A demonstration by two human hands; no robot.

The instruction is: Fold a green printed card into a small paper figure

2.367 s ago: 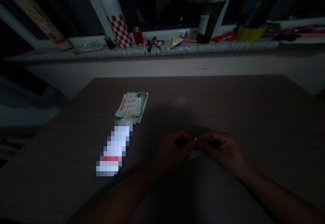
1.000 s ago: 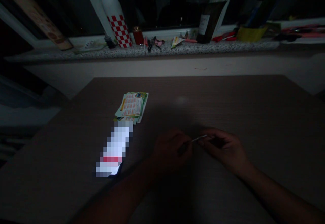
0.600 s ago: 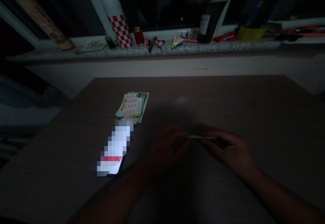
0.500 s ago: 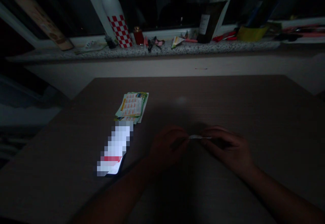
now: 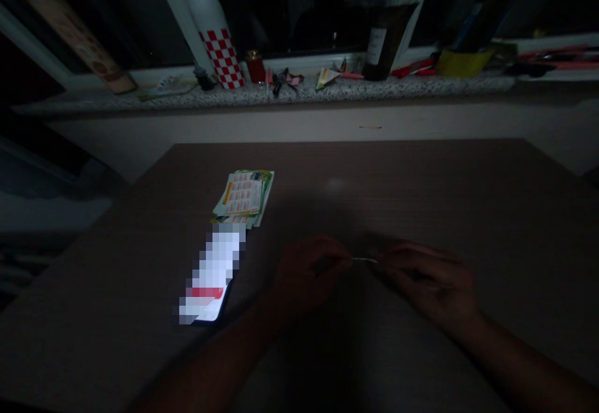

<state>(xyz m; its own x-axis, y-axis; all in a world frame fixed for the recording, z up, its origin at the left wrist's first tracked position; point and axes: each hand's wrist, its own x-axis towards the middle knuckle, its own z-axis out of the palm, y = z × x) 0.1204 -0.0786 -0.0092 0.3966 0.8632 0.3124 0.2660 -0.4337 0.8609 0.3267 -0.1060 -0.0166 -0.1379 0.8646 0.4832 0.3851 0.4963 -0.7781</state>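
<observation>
The room is dark. My left hand (image 5: 306,272) and my right hand (image 5: 428,279) meet over the near middle of the brown table (image 5: 444,188). Both pinch a small folded piece of paper (image 5: 364,260), seen edge-on as a thin pale strip between the fingertips. Most of the paper is hidden by the fingers. A lit phone (image 5: 210,276) lies on the table to the left of my left hand.
A stack of printed green-and-yellow paper sheets (image 5: 244,196) lies beyond the phone. The windowsill (image 5: 299,92) at the back holds a red-and-white checkered bottle (image 5: 213,32), a dark glass bottle (image 5: 386,32), a small red jar (image 5: 255,67) and several small bits.
The paper went from standing up between my fingers to lying flat and edge-on. Both hands have shifted slightly, the right one a little rightward and down.
</observation>
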